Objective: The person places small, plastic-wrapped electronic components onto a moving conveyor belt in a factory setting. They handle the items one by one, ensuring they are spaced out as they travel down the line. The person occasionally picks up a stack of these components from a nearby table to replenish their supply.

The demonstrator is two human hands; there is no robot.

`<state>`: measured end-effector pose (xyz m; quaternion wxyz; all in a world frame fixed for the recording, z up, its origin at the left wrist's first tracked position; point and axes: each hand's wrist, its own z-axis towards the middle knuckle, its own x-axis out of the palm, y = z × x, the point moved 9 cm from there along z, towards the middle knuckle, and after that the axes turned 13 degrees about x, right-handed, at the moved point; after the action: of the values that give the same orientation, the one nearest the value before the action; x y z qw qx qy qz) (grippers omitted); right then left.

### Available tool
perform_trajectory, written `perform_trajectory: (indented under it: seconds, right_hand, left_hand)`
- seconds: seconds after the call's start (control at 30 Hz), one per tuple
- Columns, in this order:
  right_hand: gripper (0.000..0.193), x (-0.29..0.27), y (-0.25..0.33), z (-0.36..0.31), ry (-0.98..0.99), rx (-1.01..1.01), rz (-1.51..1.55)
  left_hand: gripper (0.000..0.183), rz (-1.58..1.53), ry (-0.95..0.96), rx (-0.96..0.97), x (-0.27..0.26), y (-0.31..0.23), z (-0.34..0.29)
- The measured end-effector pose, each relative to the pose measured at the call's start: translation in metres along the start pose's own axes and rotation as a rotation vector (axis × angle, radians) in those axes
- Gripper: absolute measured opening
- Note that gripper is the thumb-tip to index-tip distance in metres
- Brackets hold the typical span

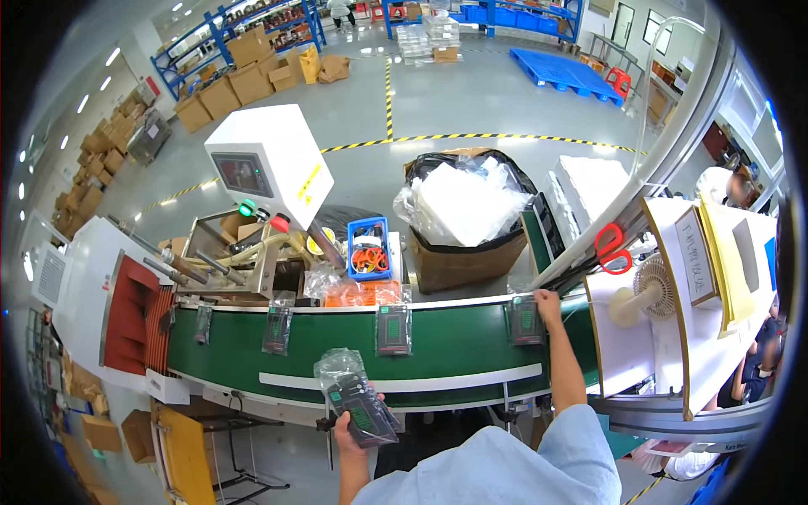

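My left hand (pixel 345 436) grips a small stack of flat black packages (pixel 364 412) in clear plastic bags, in front of the belt's near edge. Out to the right, my right hand (pixel 549 306) has its fingers closed at the upper right corner of another bagged black package (pixel 527 324), which lies on the green conveyor belt (pixel 459 332). Further left on the belt lie more of these: one bagged package (pixel 393 331) near the middle, a second bagged package (pixel 277 326), and a third bagged package (pixel 203 325) near the machine's red curtain.
A white machine with a red strip curtain (pixel 135 307) stands at the belt's left end. Behind the belt are a white control box (pixel 278 160), a blue tool bin (pixel 369 225) and a carton with plastic wrap (pixel 467 265). Red scissors (pixel 613 261) and a fan (pixel 644 299) are at right.
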<state>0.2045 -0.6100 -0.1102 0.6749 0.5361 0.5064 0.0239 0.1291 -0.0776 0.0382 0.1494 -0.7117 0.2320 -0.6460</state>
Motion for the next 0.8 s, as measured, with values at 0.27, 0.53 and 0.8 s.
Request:
perform_trajectory:
  seconds: [0.27,0.53,0.8]
  right_hand:
    - [0.024,0.07,0.033,-0.041,-0.134,0.023,-0.123]
    - [0.026,0.109,0.07,-0.068,0.072,0.031,-0.066]
    - [0.034,0.118,0.151,-0.151,0.208,-0.147,-0.07]
  left_hand:
    - [0.07,0.009,-0.074,-0.138,-0.014,0.019,-0.013]
    - [0.064,0.122,-0.083,-0.167,-0.033,0.014,-0.024]
    - [0.05,0.081,-0.067,-0.243,-0.027,0.007,-0.027]
